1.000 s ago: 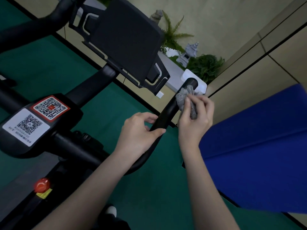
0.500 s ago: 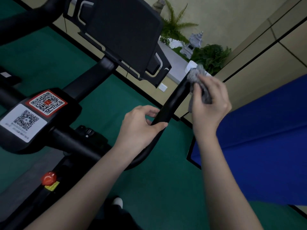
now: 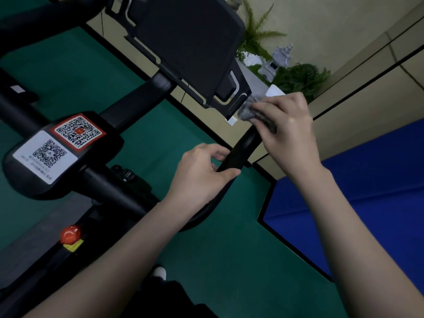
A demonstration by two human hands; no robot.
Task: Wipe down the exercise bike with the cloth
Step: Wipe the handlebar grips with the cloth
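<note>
At the far tip of the handlebar, the grey cloth sits bunched under my right hand, fingers curled round it and covering the bar's end. My left hand grips the bar lower down, thumb over the top, steadying the exercise bike. To wipe well, I judge the cloth should wrap fully round the tube and drag down toward that grip, which must then shift. Beyond stand the black console and QR stickers.
</note>
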